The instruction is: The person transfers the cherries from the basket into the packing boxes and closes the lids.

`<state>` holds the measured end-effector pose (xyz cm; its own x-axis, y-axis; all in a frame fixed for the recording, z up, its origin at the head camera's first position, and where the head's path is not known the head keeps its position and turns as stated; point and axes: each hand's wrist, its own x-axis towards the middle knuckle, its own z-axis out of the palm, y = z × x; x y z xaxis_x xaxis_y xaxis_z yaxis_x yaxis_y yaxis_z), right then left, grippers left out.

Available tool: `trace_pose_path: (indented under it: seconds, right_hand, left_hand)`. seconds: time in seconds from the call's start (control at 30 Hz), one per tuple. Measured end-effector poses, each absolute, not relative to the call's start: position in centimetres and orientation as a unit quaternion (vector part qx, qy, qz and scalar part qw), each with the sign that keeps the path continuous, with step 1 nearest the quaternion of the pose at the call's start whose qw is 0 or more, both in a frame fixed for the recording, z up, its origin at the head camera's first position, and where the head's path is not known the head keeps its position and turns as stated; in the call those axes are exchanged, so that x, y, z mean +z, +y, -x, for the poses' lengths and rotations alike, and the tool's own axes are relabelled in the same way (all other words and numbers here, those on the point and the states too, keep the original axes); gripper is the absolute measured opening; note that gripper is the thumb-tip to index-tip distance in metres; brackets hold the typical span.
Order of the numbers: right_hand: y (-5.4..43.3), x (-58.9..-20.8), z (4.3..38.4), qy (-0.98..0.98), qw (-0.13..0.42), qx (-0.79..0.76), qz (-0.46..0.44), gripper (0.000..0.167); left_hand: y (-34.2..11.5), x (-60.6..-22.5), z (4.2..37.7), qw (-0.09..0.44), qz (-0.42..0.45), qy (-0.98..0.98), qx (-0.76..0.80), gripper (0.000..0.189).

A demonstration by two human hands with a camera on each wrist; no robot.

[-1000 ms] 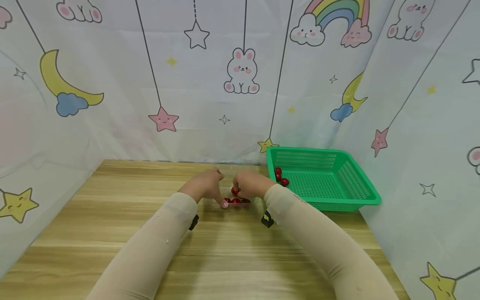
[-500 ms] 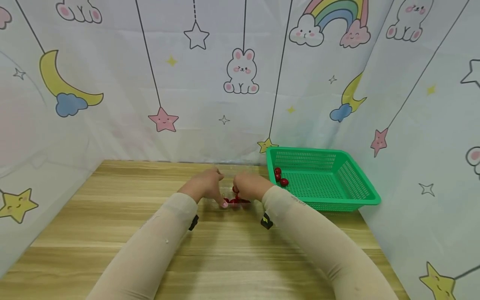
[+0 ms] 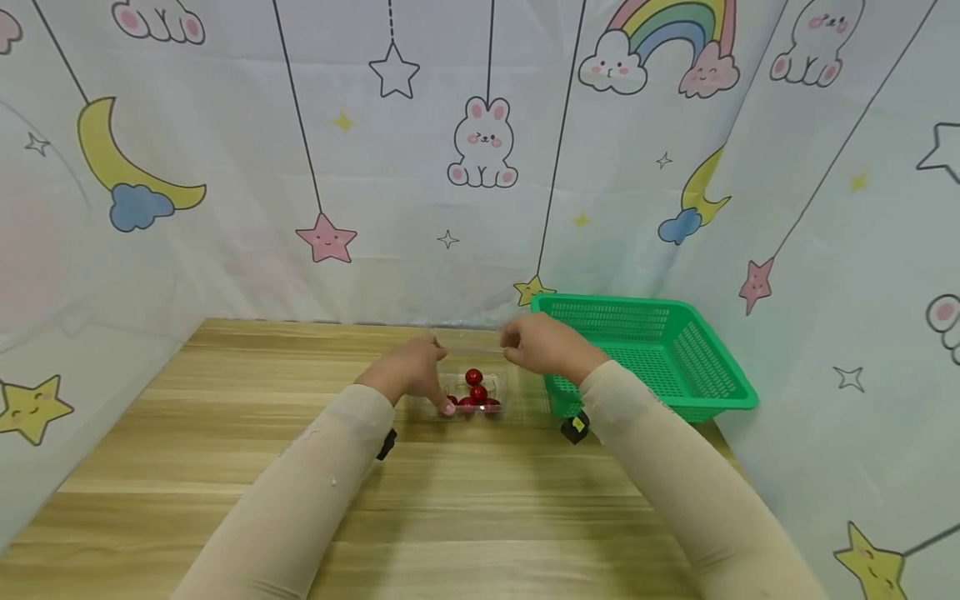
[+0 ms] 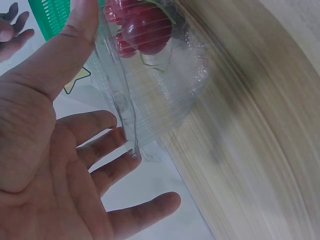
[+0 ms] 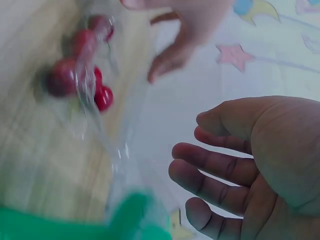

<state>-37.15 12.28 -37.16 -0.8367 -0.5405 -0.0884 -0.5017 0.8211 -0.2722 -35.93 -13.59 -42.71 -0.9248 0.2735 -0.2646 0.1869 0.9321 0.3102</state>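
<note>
A clear plastic box [image 3: 491, 408] with several red cherries [image 3: 477, 393] in it sits on the table, its clear lid [image 3: 472, 340] raised at the back. My left hand [image 3: 408, 371] holds the box at its left side, the thumb on the front rim. In the left wrist view the fingertips meet the rim [image 4: 120, 100], and green stems show by the cherries [image 4: 147, 30]. My right hand [image 3: 553, 343] is in the air between the box and the green basket [image 3: 723, 367]. Its fingers are loosely bent with nothing between them, as the right wrist view shows.
The basket stands at the right back of the wooden table [image 3: 465, 517], partly covered by the right hand and forearm. Behind and to the right hangs a pale curtain [image 3: 405, 167] with cartoon prints, close to the table's back edge.
My right hand has left the box and moved right and up to the basket's near left corner. The cherries it covered in the box now show. My left hand stays put.
</note>
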Motion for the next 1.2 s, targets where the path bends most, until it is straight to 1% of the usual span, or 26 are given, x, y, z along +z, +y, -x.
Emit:
trace_pose_path:
  seconds: [0.07,0.17,0.33,0.43,0.57,0.73,0.93,1.2]
  right_hand:
    - [13.8,-36.8,37.3,0.954,0.073,-0.133,0.26,0.024]
    - [15.9,-36.5,37.5,0.958,0.076,-0.152,0.23,0.027]
    - [18.6,-37.2,38.2,0.962,0.084,-0.166,0.198,0.03]
    - [19.9,-38.2,38.7,0.964,0.102,-0.16,0.186,0.034]
    - [21.1,-39.6,39.2,0.964,0.138,-0.138,0.181,0.045]
    - [22.0,-41.1,39.8,0.96,0.17,-0.111,0.194,0.052]
    - [22.1,-42.3,40.2,0.956,0.193,-0.109,0.192,0.053]
    - [21.8,-42.8,40.5,0.957,0.195,-0.11,0.186,0.051]
  left_hand:
    - [-13.6,-42.8,35.9,0.154,-0.119,0.971,0.14,0.12]
    - [-13.5,-42.8,35.9,0.156,-0.116,0.971,0.142,0.119]
    - [-13.5,-42.8,36.0,0.158,-0.107,0.97,0.148,0.118]
    - [-13.5,-42.8,36.0,0.158,-0.108,0.971,0.146,0.118]
    - [-13.5,-42.7,35.9,0.16,-0.11,0.971,0.143,0.118]
    - [-13.4,-42.6,35.9,0.161,-0.108,0.97,0.145,0.118]
    - [-13.4,-42.7,35.9,0.16,-0.11,0.97,0.146,0.118]
    - [-13.5,-42.6,35.7,0.157,-0.111,0.97,0.148,0.117]
